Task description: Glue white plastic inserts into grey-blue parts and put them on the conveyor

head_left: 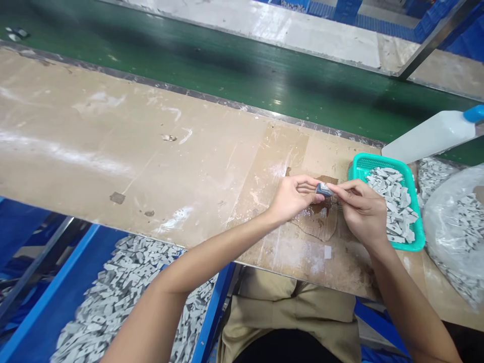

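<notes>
Over the worktop, my left hand (291, 197) grips a small dark grey part (322, 191) between thumb and fingers. My right hand (363, 212) meets it from the other side, its thumb and forefinger pinched at a small light grey piece (325, 186) on the part's top. The fingertips hide how the two fit together. Below the hands lies a worn patch of cardboard (327, 227) with dark wet-looking stains. Just right of my right hand stands a green plastic basket (418, 237) holding many light grey pieces (395, 201).
A white bottle with a blue cap (427, 136) leans behind the basket. A clear plastic bag (442, 206) of grey pieces sits at the right. Below the worktop (113, 136), a blue bin (71, 280) holds many grey parts. A green conveyor belt (227, 65) runs behind.
</notes>
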`<state>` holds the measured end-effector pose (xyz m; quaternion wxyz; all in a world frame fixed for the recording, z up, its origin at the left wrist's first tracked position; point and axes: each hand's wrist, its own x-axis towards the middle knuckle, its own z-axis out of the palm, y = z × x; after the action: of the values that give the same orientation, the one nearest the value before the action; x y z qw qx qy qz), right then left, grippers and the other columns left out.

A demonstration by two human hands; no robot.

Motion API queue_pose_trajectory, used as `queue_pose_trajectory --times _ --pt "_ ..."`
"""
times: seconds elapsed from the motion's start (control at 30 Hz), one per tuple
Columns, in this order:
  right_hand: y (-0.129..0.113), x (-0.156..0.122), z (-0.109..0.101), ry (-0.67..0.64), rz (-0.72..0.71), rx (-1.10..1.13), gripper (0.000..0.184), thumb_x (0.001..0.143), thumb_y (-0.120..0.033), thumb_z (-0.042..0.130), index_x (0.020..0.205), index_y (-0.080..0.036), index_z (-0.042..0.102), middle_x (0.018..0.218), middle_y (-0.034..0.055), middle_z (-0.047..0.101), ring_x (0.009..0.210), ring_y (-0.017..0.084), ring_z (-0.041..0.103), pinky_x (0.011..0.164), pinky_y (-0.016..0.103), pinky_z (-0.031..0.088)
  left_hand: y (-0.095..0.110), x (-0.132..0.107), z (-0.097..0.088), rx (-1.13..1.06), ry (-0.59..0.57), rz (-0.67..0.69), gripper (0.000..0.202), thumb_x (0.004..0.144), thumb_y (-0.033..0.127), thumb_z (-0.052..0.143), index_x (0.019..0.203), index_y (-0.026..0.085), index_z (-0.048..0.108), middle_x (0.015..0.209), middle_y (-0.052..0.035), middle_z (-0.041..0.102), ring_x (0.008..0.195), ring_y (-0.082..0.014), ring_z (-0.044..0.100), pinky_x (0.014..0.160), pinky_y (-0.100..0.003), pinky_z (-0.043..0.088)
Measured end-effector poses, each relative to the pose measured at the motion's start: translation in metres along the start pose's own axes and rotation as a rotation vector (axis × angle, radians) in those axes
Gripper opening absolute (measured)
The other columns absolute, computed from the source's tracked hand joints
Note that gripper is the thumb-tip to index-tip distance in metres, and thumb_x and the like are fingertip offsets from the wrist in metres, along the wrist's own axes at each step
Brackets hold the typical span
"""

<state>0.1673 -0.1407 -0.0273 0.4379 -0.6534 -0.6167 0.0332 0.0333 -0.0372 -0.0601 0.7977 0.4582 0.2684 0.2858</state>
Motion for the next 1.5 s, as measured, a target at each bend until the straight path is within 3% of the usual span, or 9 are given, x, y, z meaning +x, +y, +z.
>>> queue_pose_trajectory --times 0.4,0.53,0.67,0.77,0.87,1.03,1.23,1.37,1.5 --pt "-0.001 -0.002 0.005 -0.053 0.062 0.074 0.029 0.092 -0.017 0.054 0.105 -0.029 0.078 0.081 0.0032 0.068 0.072 0.014 0.062 0.061 0.027 0.05 0.009 -0.001 0.001 0.093 0.031 -0.03 0.02 0.06 0.011 0.08 0.077 0.012 0.069 0.075 -0.0061 0.072 0.068 -0.0122 0.067 0.067 -0.023 0.054" --pt "-0.003 -0.001 -0.002 -0.07 0.146 0.085 0.026 0.093 -0.023 0.057 0.111 -0.027 0.075 0.089 0.0038 0.072 0.08 0.016 0.065 0.07 0.029 0.052 0.013 0.001 -0.002 0.059 -0.057 0.02 0.046 0.065 0.017 0.082 0.108 0.019 0.066 0.078 -0.003 0.071 0.069 -0.0125 0.068 0.064 -0.021 0.052" --pt "0.005 0.004 -0.024 0.127 0.218 0.039 0.028 0.094 -0.031 0.057 0.117 -0.025 0.072 0.097 0.0042 0.074 0.086 0.018 0.067 0.079 0.034 0.054 0.019 0.003 -0.004 -0.132 -0.11 -0.025 0.049 0.07 0.025 0.081 0.115 0.022 0.063 0.094 -0.0058 0.07 0.081 -0.0194 0.072 0.072 -0.027 0.057" --pt "0.029 0.006 -0.042 0.294 0.273 -0.093 0.028 0.09 -0.03 0.061 0.113 -0.025 0.075 0.091 0.0042 0.073 0.075 0.018 0.064 0.073 0.034 0.053 0.023 0.007 -0.008 -0.24 -0.007 -0.04 0.031 0.067 0.015 0.076 0.097 0.017 0.065 0.086 -0.0046 0.069 0.077 -0.0189 0.072 0.078 -0.03 0.059" --pt "0.059 0.004 -0.049 0.325 0.274 -0.28 0.028 0.083 -0.023 0.062 0.107 -0.022 0.077 0.088 0.0058 0.072 0.07 0.018 0.062 0.07 0.034 0.051 0.027 0.01 -0.011 -0.286 0.121 -0.067 0.039 0.061 0.003 0.064 0.097 0.017 0.06 0.076 -0.002 0.065 0.073 -0.0168 0.07 0.077 -0.029 0.059" --pt "0.083 0.0 -0.04 0.182 0.313 -0.478 0.036 0.078 -0.009 0.049 0.099 -0.017 0.077 0.093 0.0092 0.071 0.086 0.024 0.066 0.082 0.036 0.052 0.035 0.013 -0.014 -0.269 0.263 -0.122 0.047 0.06 -0.001 0.055 0.103 0.019 0.054 0.079 -0.0016 0.064 0.079 -0.014 0.068 0.08 -0.023 0.057" --pt "0.07 -0.002 -0.033 -0.139 0.458 -0.642 0.045 0.074 0.002 0.048 0.11 -0.01 0.072 0.107 0.0159 0.068 0.103 0.028 0.062 0.093 0.038 0.047 0.029 0.029 -0.029 -0.185 0.342 0.024 0.023 0.077 0.01 0.065 0.097 0.019 0.057 0.083 -0.0014 0.066 0.083 -0.0121 0.069 0.081 -0.02 0.057" --pt "0.06 -0.008 -0.034 -0.182 0.455 -0.679 0.024 0.083 -0.008 0.052 0.093 -0.009 0.074 0.106 0.0212 0.064 0.104 0.034 0.057 0.088 0.043 0.045 0.037 0.056 -0.041 -0.199 0.44 -0.002 0.017 0.083 0.009 0.064 0.095 0.019 0.058 0.084 -0.0012 0.066 0.084 -0.011 0.069 0.086 -0.021 0.057" --pt "0.055 -0.01 -0.033 -0.233 0.448 -0.705 0.023 0.085 -0.007 0.049 0.083 -0.01 0.072 0.106 0.0223 0.062 0.105 0.034 0.054 0.087 0.042 0.041 0.058 0.098 -0.04 -0.173 0.415 0.004 0.016 0.088 0.01 0.057 0.102 0.019 0.059 0.108 -0.008 0.067 0.112 -0.0139 0.064 0.096 -0.022 0.053"
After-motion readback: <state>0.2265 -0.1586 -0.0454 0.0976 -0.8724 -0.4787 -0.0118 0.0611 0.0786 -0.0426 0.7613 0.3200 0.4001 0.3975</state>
